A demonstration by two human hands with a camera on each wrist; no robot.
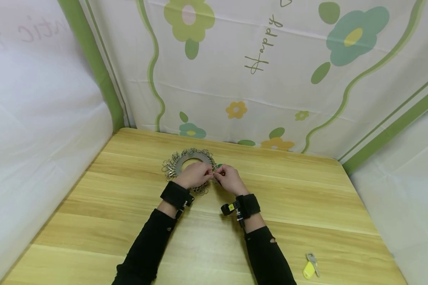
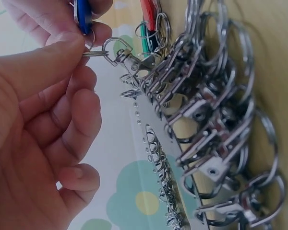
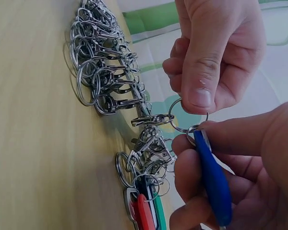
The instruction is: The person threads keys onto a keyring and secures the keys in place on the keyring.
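I see bare table (image 1: 306, 198) right of my hands, wall behind | left hand (image 1: 194, 174) pinches split ring (image 3: 180, 115) on key disc (image 1: 185, 160) | right hand (image 1: 230, 178) pinches blue tag (image 3: 211, 177), touching

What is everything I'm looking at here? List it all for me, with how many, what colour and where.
key organiser ring: one, grey metal disc hung all round with many silver clips and split rings, far middle of the table.
blue-capped key: one, blue, pinched in the right hand beside a split ring.
split ring: one, silver, on a clip, pinched by the left hand.
red and green key caps: one each, hanging on the disc.
yellow-tagged key: one, yellow tag, silver key, near right of the table.
table: one, light wood.
floral cloth: white with green and yellow flowers, behind.
left hand: black wrist strap and sleeve.
right hand: the same.
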